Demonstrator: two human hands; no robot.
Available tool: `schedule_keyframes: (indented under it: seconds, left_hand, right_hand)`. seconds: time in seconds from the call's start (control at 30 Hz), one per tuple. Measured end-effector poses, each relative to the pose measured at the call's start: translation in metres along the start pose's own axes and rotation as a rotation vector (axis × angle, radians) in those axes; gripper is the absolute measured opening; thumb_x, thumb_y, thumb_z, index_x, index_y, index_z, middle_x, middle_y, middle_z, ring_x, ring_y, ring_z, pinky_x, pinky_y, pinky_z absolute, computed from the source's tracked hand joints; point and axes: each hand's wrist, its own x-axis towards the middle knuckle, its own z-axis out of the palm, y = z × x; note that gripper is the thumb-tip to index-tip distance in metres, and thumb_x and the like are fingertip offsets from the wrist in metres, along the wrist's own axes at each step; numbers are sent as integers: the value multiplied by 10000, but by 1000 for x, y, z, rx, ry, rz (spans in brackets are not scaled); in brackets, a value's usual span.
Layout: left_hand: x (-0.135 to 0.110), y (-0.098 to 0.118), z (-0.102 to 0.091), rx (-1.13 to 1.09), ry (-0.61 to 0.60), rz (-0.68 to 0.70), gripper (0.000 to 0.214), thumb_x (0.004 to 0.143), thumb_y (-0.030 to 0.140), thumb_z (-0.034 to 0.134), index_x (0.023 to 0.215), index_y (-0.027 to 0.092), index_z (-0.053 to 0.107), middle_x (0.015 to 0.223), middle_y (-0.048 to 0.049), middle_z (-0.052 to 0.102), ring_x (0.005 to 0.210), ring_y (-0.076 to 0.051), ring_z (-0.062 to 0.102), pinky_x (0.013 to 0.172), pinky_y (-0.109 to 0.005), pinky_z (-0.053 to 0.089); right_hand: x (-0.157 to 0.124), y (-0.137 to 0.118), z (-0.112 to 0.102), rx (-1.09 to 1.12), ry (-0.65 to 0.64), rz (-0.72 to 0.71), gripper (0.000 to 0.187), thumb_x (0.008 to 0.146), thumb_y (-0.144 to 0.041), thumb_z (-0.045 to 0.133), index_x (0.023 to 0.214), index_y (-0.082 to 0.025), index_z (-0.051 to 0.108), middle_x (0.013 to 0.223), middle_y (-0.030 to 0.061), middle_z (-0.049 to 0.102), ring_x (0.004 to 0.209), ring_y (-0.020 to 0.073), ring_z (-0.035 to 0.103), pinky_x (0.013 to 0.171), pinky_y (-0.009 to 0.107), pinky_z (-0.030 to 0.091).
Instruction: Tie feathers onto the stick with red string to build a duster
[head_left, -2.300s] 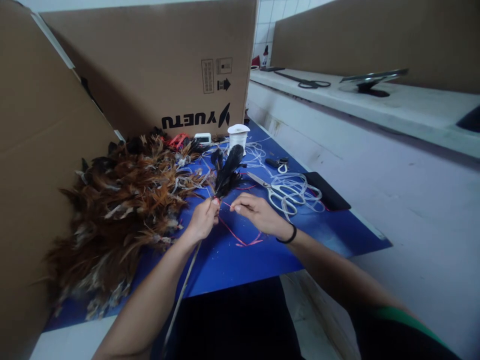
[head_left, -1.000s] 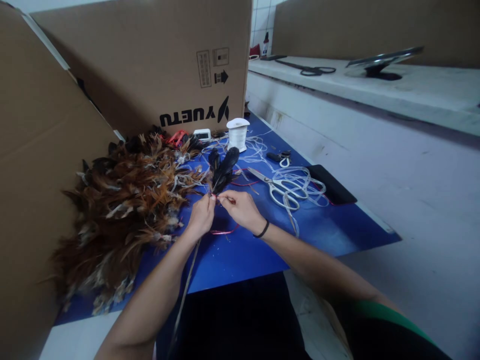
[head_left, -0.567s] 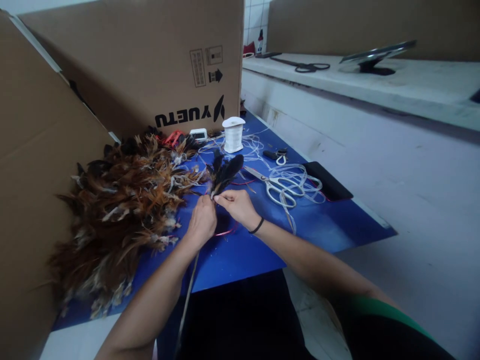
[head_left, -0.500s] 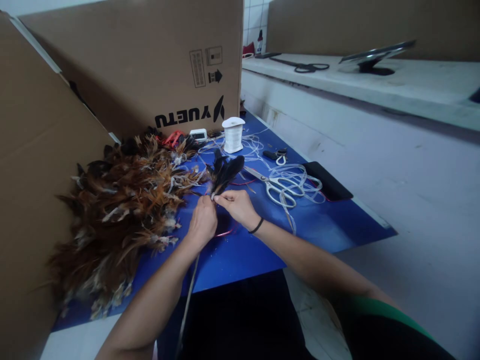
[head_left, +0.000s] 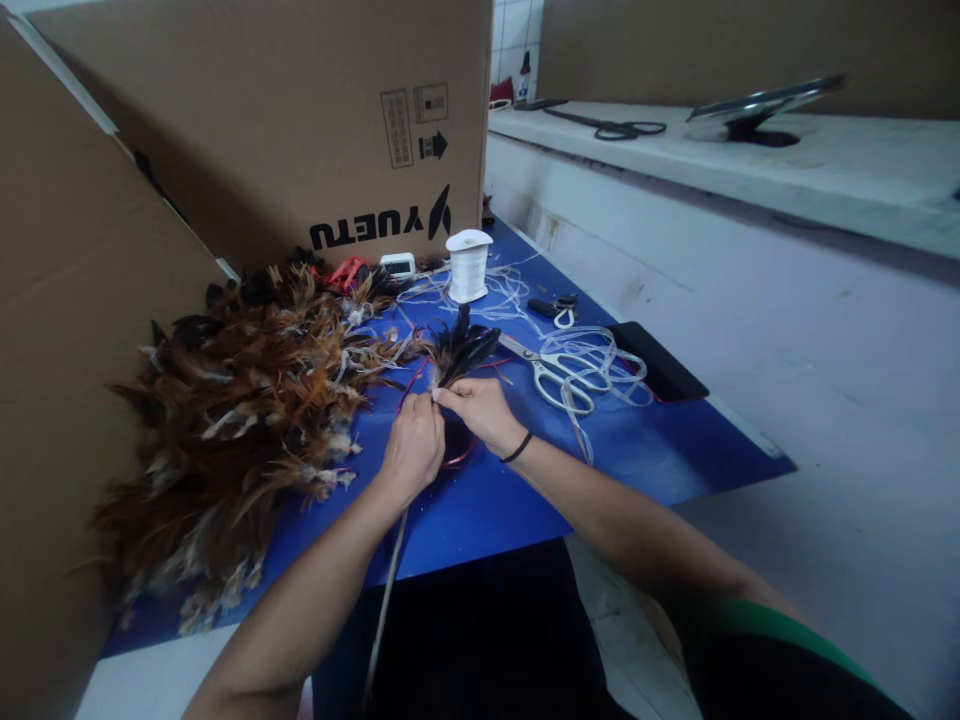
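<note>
My left hand (head_left: 414,440) is closed around a thin stick (head_left: 387,605), whose lower end runs down past the table edge toward my lap. Just above that fist, my right hand (head_left: 484,408) pinches the base of a bunch of dark feathers (head_left: 466,345) at the top of the stick. The feather tips fan up and to the right. A thin red ribbon (head_left: 459,458) loops out beside my hands. Whether the ribbon or a tie passes between my fingers is too small to tell.
A large pile of brown feather bunches (head_left: 247,400) covers the left of the blue table (head_left: 480,530), against a cardboard box (head_left: 262,130). Farther back stands a white ribbon spool (head_left: 469,268). White-handled scissors (head_left: 559,375), tangled clear ribbon (head_left: 615,360) and a black phone-like slab (head_left: 660,362) lie right.
Both hands have shifted slightly right with the stick. The dark feather bunch has turned and spreads more to the right, and its pale base shows more. Both hands keep their grip.
</note>
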Motion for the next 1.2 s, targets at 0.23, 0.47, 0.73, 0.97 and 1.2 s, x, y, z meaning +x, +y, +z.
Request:
schedule_keyframes:
  seconds: [0.23,0.47,0.73,0.97,1.2]
  left_hand:
    - [3,-5,2,-131,46,51,251,908,165,315,849,147,558,755,-60,550,728,-164,535,716,-294,431]
    - [2,-4,4,-167,65,37,224,893,153,366,814,158,576,688,-25,509,660,-139,496,655,-262,399]
    - [-2,-3,10,-70,42,44,230,907,169,348,859,146,572,745,-47,533,692,-147,520,679,-269,422]
    - [-6,5,2,122,-80,18,293,923,197,287,983,126,564,859,-88,560,705,-157,556,658,-273,440]
    - [-4,1,-1,111,-108,8,289,917,211,314,953,136,591,827,-83,584,747,-167,569,699,-274,443]
  right_hand:
    - [1,3,-2,118,-14,48,286,618,-416,670,567,-138,624,506,-42,482,516,76,367,517,231,286]
    - [3,6,-4,155,-55,92,334,579,-455,684,533,-144,572,488,-50,440,510,71,334,510,239,254]
    - [0,1,-8,99,-168,148,444,644,-498,631,464,-186,371,440,-93,197,446,44,154,448,246,96]
    - [-3,-2,-5,171,-161,232,408,661,-425,632,484,-199,341,391,-106,215,383,31,149,394,226,82]
    - [-5,-4,-6,199,-215,298,358,692,-384,620,504,-193,382,377,-111,232,345,28,163,350,210,84]
